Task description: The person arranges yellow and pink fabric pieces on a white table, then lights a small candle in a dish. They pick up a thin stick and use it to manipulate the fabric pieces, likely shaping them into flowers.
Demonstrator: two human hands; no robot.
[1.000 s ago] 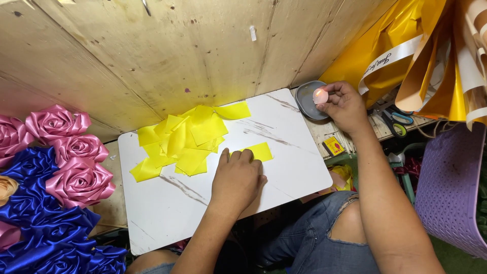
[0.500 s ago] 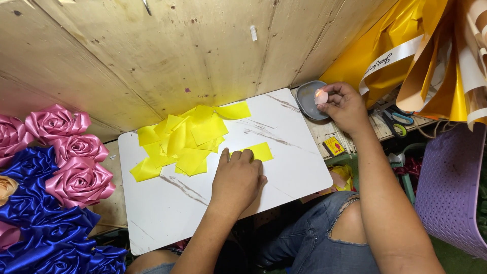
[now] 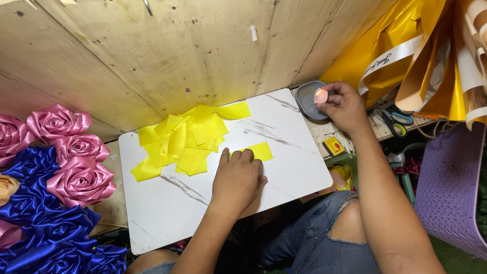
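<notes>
nothing measurable has shifted since the earlier frames; both hands stay as they were. left hand [image 3: 237,176] rests flat on the white marble-pattern board [image 3: 172,208], fingers pressed together, tips lying on the near end of a single yellow ribbon piece [image 3: 259,151]. its long axis runs left-right, extending rightward from the fingertips. right hand [image 3: 346,105] is well apart, pinching a small lit candle [image 3: 320,96] over a grey dish [image 3: 306,101]. pile of yellow ribbon pieces [image 3: 182,139] lies just beyond the left hand.

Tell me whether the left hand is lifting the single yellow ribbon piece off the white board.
No. The left hand lies flat, pressing the yellow ribbon piece down on the white board.
</notes>
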